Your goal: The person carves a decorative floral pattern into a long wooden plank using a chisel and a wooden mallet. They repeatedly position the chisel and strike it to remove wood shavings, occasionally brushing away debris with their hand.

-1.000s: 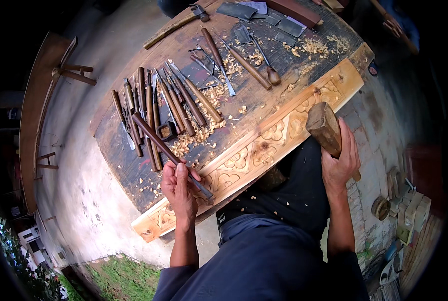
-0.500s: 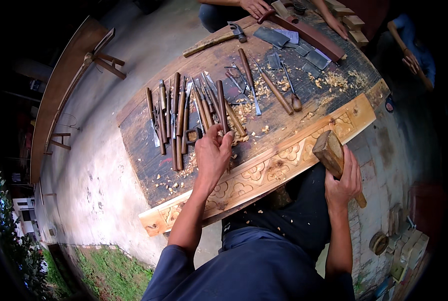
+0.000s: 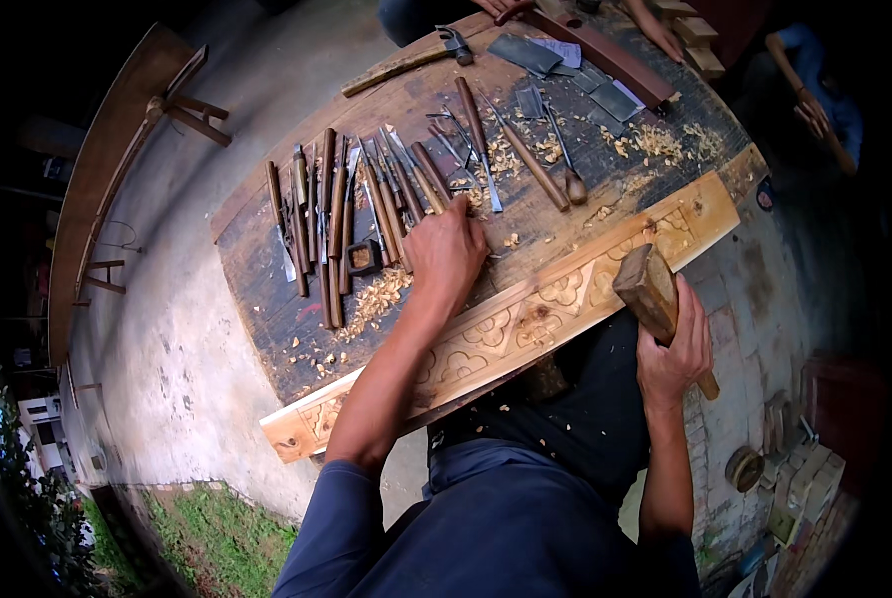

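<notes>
My left hand (image 3: 447, 247) lies knuckles up at the right end of a row of wood-carving chisels (image 3: 338, 204), fingers curled in. It covers the lower ends of some handles, including a dark brown handle (image 3: 429, 162); what the fingers grip is hidden. My right hand (image 3: 673, 351) is closed round the handle of a wooden mallet (image 3: 649, 286), whose block head is raised over the near edge of a carved board (image 3: 511, 324). The pale board bears flower patterns and lies slantwise along the table's near edge, passing beneath my left forearm.
Wood shavings (image 3: 378, 295) litter the worn table (image 3: 266, 339). Farther back lie a claw hammer (image 3: 406, 65), loose chisels (image 3: 526, 154), dark abrasive sheets (image 3: 526, 54) and a long brown wooden piece (image 3: 610, 60). Other people's hands show at the far edge. A long bench (image 3: 107, 189) stands left.
My left hand has turned knuckles up and moved slightly up and right, covering more handle ends. The mallet stays in my right hand. The whole view has shifted a little.
</notes>
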Action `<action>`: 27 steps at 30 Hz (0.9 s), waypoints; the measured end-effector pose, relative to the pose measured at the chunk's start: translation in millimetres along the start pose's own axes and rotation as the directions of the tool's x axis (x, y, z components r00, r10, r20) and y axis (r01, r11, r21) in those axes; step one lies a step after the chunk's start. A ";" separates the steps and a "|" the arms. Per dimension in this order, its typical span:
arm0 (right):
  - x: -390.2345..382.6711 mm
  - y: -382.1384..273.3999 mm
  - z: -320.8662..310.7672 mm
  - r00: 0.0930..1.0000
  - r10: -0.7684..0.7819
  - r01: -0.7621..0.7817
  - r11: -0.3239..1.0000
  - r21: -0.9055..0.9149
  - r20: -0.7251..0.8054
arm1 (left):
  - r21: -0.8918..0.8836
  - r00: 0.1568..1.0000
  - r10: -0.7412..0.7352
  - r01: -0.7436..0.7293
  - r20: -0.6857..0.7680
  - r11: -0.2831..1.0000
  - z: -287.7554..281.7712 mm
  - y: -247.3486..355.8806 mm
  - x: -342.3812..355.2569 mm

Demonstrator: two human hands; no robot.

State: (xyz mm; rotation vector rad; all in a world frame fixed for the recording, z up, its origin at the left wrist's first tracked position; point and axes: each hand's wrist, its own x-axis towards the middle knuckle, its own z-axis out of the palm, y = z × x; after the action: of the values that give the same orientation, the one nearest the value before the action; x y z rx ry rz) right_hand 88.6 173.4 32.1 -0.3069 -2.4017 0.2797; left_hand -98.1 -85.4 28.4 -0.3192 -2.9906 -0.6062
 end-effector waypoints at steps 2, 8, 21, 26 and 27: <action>0.6 0.1 0.2 1.000 -0.002 0.002 1.000 0.009 -0.002 | 0.017 1.000 0.005 -0.005 -0.018 1.000 0.9 -5.3 0.6; 1.9 -0.2 1.0 1.000 -0.007 0.007 1.000 0.012 -0.010 | 0.078 1.000 -0.019 0.018 0.011 0.997 -7.3 -14.5 1.0; 3.0 -0.7 0.9 1.000 -0.017 0.017 1.000 0.012 -0.017 | -0.169 0.975 0.211 -0.220 -0.067 0.961 -31.8 2.3 -98.3; 1.6 0.5 2.1 1.000 -0.017 0.017 1.000 0.005 -0.007 | -0.222 0.881 0.464 -0.472 -0.091 0.853 -16.8 36.3 -140.3; 2.0 0.2 1.3 1.000 -0.016 0.016 1.000 0.006 -0.001 | -0.253 0.865 0.500 -0.494 -0.042 0.832 -6.7 38.0 -150.0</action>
State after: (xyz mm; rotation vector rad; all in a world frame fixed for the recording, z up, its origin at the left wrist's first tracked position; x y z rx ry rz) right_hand 86.4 174.1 32.3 -0.2853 -2.4005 0.2795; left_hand 56.7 -82.0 32.0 -1.0887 -2.6633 -0.9180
